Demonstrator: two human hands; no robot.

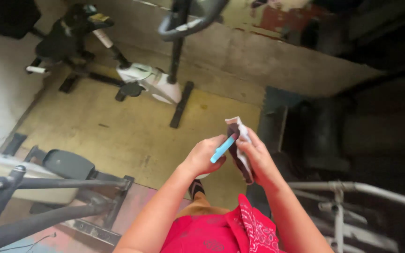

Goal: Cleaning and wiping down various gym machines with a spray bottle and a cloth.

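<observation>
My left hand (203,157) grips a light blue stick-like tool (223,149), its tip pointing up and right into a small pouch. My right hand (258,158) holds that pouch (240,140), which is white at the top and dark maroon along its side, upright in front of me. The two hands are close together, almost touching, above my red patterned clothing (230,232). What is inside the pouch is hidden.
A white and black exercise bike (152,82) stands on the yellowish floor ahead. Dark metal frame bars (33,187) of another machine lie at lower left. A dark treadmill-like machine (315,136) and grey metal rails (352,192) are at right. A wall runs behind.
</observation>
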